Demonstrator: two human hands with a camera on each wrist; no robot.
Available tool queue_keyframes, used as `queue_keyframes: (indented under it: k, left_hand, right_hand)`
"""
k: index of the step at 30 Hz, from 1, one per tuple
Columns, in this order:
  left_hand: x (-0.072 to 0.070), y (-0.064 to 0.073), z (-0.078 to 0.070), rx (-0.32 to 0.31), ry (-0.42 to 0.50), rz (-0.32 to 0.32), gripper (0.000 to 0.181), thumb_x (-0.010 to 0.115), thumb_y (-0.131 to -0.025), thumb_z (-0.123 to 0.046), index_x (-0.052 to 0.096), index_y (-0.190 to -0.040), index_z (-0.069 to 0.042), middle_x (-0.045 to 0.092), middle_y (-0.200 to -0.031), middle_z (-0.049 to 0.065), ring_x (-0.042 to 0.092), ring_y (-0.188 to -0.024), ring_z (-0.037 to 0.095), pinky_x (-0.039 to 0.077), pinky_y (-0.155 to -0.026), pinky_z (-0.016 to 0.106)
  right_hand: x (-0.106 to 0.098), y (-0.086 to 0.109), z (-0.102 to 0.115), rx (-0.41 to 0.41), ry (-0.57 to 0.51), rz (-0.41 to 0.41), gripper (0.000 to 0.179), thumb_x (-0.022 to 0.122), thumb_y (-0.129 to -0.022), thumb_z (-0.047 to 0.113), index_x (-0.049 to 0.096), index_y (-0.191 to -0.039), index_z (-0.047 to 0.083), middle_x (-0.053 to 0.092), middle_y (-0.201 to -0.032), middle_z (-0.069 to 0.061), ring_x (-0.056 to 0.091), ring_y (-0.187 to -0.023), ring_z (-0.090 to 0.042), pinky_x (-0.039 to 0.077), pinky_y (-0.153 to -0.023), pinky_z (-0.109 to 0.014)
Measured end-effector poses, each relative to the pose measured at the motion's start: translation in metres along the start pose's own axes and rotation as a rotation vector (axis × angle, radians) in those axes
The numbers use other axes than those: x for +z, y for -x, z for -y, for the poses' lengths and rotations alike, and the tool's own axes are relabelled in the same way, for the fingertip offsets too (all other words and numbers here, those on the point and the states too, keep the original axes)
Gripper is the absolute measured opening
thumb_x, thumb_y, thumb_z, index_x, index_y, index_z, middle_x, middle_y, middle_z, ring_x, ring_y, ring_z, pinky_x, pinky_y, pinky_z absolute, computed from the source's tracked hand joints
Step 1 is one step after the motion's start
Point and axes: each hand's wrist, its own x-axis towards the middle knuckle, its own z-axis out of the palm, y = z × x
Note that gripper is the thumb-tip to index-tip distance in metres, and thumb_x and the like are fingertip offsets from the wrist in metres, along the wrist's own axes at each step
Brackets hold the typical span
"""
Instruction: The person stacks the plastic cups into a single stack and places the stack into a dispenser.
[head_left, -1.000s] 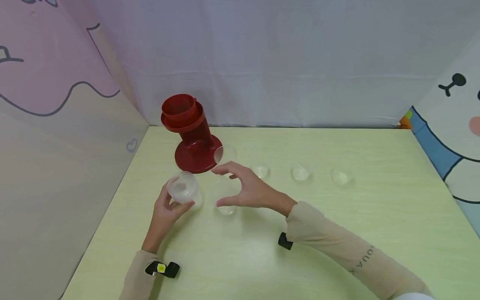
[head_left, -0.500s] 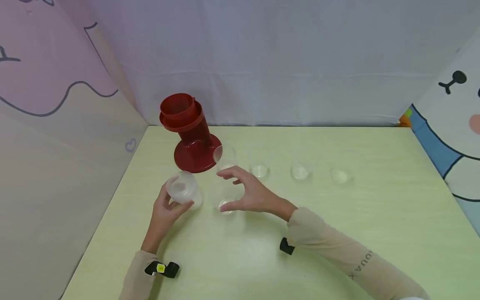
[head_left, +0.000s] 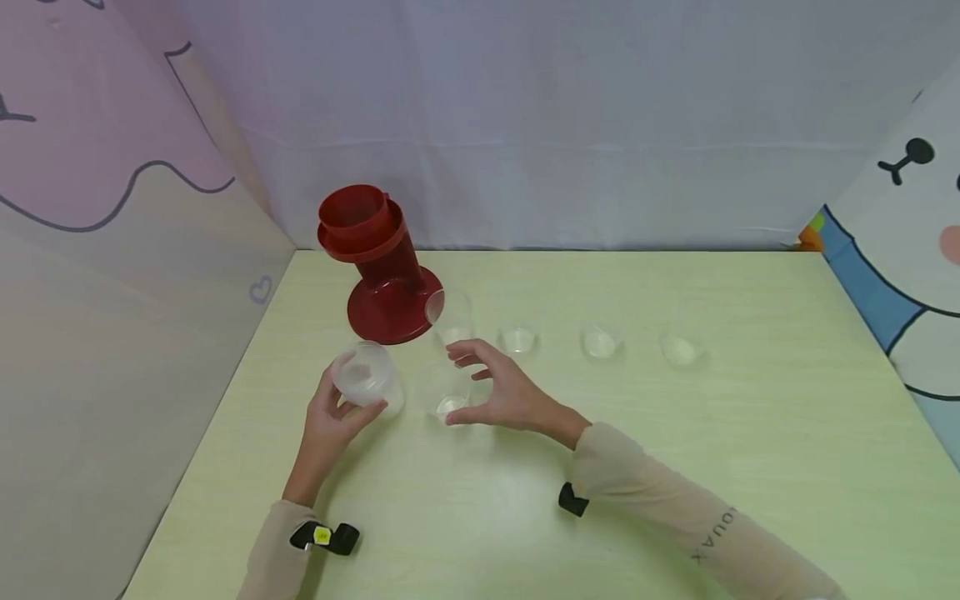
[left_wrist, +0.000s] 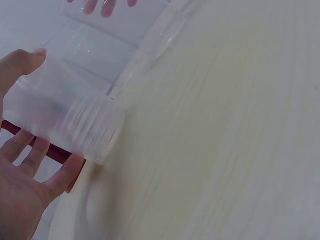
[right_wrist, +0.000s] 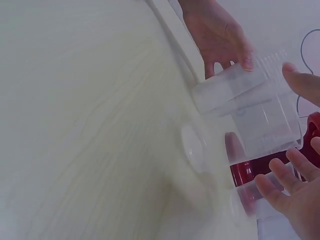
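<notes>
In the head view my left hand grips a stack of clear plastic cups near the table's left side. Ridges of nested rims show on the stack in the left wrist view. My right hand is spread beside a single clear cup standing just right of the stack. In the right wrist view, that cup lies between my thumb and fingers, with gaps visible around it. Behind stands a red plastic stand with a round base and a cup-shaped top.
Another clear cup stands by the red base. Further clear cups, a near one, a middle one and a far one, form a row to the right on the pale table. A printed cloth hangs behind.
My right hand has drawn back rightward and slightly toward me, away from the single cup, which stays standing. My left hand and its stack have hardly moved.
</notes>
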Motion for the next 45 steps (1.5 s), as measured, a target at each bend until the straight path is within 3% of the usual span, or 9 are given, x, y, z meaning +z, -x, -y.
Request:
queue_keyframes:
  k: [6, 14, 22, 29, 32, 39, 45]
  left_hand:
    - [-0.002, -0.002, 0.013, 0.024, -0.013, 0.007, 0.082, 0.078, -0.077, -0.005, 0.034, -0.144, -0.024, 0.04, -0.138, 0.001, 0.042, -0.124, 0.017, 0.045, -0.093, 0.021]
    - [-0.003, -0.004, 0.022, 0.052, -0.018, 0.006, 0.083, 0.078, -0.077, -0.008, 0.034, -0.144, -0.027, 0.04, -0.138, 0.001, 0.042, -0.124, 0.018, 0.046, -0.092, 0.02]
    - [-0.003, -0.004, 0.022, 0.045, -0.019, 0.003, 0.083, 0.079, -0.077, -0.009, 0.035, -0.144, -0.027, 0.04, -0.138, 0.0, 0.042, -0.124, 0.02, 0.046, -0.092, 0.021]
    - [-0.003, -0.004, 0.022, 0.039, -0.023, 0.0, 0.084, 0.079, -0.076, -0.008, 0.034, -0.144, -0.026, 0.041, -0.139, 0.001, 0.042, -0.125, 0.02, 0.046, -0.093, 0.021]
    - [-0.003, -0.004, 0.019, 0.025, -0.012, -0.001, 0.084, 0.079, -0.076, -0.007, 0.033, -0.145, -0.024, 0.04, -0.139, 0.0, 0.041, -0.125, 0.018, 0.046, -0.093, 0.021]
    - [0.002, 0.004, -0.008, -0.003, -0.035, 0.009, 0.082, 0.077, -0.078, -0.004, 0.032, -0.145, -0.015, 0.04, -0.139, 0.006, 0.041, -0.126, 0.023, 0.045, -0.094, 0.022]
    - [0.002, 0.005, -0.011, 0.0, -0.022, 0.005, 0.081, 0.077, -0.078, -0.003, 0.033, -0.144, -0.014, 0.04, -0.138, 0.005, 0.041, -0.125, 0.021, 0.045, -0.094, 0.022]
  right_hand:
    - [0.006, 0.001, -0.01, -0.003, -0.017, -0.01, 0.081, 0.087, -0.067, 0.017, 0.043, -0.135, 0.014, 0.051, -0.128, 0.002, 0.05, -0.117, -0.03, 0.047, -0.093, -0.043]
    - [0.014, 0.001, -0.017, 0.047, -0.027, -0.014, 0.073, 0.085, -0.069, 0.012, 0.045, -0.13, 0.007, 0.054, -0.126, -0.01, 0.05, -0.117, -0.023, 0.047, -0.093, -0.044]
    - [0.01, 0.004, 0.017, 0.042, -0.091, -0.017, 0.059, 0.08, -0.072, 0.001, 0.047, -0.12, -0.007, 0.056, -0.117, -0.018, 0.052, -0.111, -0.039, 0.046, -0.091, -0.055]
    - [0.008, 0.004, 0.021, 0.036, -0.123, -0.021, 0.058, 0.079, -0.072, 0.001, 0.047, -0.12, -0.006, 0.056, -0.118, -0.019, 0.052, -0.11, -0.041, 0.047, -0.09, -0.055]
    - [0.007, 0.005, 0.021, 0.031, -0.13, -0.026, 0.057, 0.079, -0.072, 0.001, 0.048, -0.12, -0.004, 0.056, -0.118, -0.019, 0.053, -0.11, -0.04, 0.047, -0.089, -0.055]
    - [0.005, 0.005, 0.027, 0.007, -0.13, -0.045, 0.057, 0.08, -0.071, 0.001, 0.05, -0.119, -0.001, 0.058, -0.116, -0.016, 0.054, -0.108, -0.038, 0.048, -0.088, -0.053]
    - [0.002, 0.005, 0.037, -0.019, -0.128, -0.058, 0.058, 0.08, -0.071, 0.001, 0.05, -0.121, 0.001, 0.059, -0.114, -0.014, 0.055, -0.107, -0.035, 0.049, -0.087, -0.052]
